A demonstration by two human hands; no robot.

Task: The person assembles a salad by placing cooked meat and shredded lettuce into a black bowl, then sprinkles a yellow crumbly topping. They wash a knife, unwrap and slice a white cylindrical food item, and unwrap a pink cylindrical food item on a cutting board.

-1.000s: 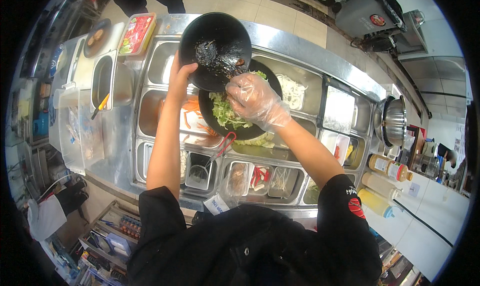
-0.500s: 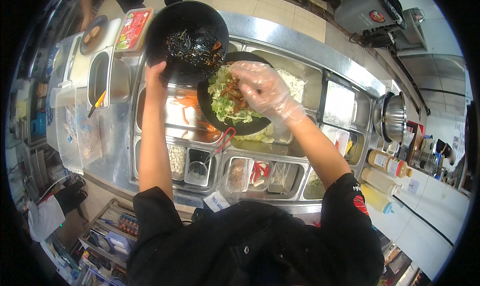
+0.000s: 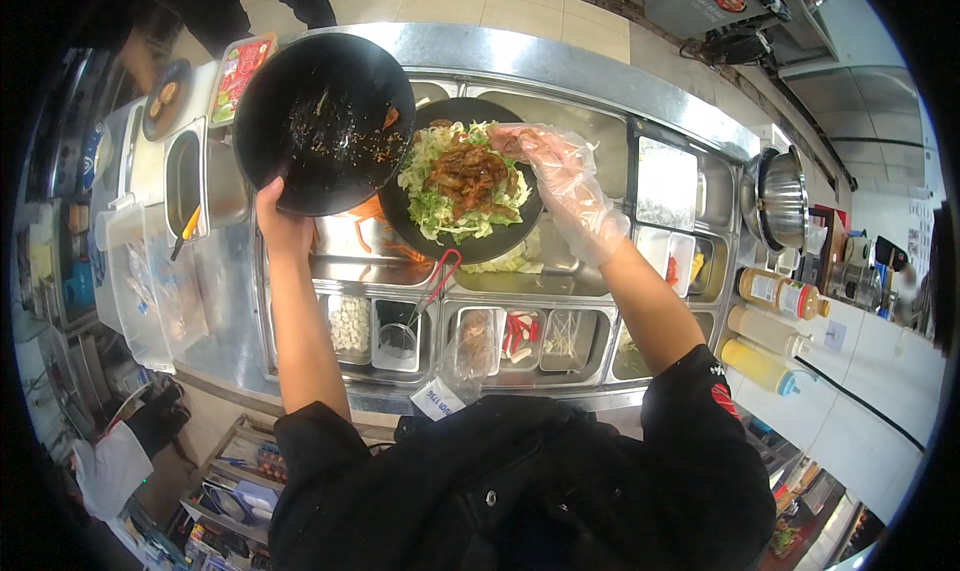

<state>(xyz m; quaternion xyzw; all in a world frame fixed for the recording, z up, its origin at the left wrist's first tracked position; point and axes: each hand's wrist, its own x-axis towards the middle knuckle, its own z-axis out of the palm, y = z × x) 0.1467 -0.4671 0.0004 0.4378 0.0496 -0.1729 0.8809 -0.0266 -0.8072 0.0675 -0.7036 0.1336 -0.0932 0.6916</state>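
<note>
My left hand [image 3: 280, 211] grips the near rim of a black bowl [image 3: 335, 106], tilted so its inside shows. Brown sauce, sesame seeds and a few scraps cling to that inside. Right of it, a black plate [image 3: 395, 206] rests over the counter's food pans. On the plate lies a bed of shredded lettuce [image 3: 430, 221], topped by a heap of brown sauced meat [image 3: 465, 179]. At the heap's right edge is my right hand [image 3: 565, 176] in a clear plastic glove, fingers stretched out and sauce-stained. No piece of food shows in it.
Steel pans around the plate hold shredded carrot [image 3: 385, 233], white cubes [image 3: 350, 326] and sliced red and white sticks [image 3: 520, 333]. A red-handled strainer [image 3: 435, 286] leans in a small pan. Sauce bottles [image 3: 765, 366] lie at the right. Another person [image 3: 240, 21] stands at far left.
The black bowl has moved left and slightly nearer in my left hand. My right hand has drawn back rightward from the meat heap, leaving more of it visible.
</note>
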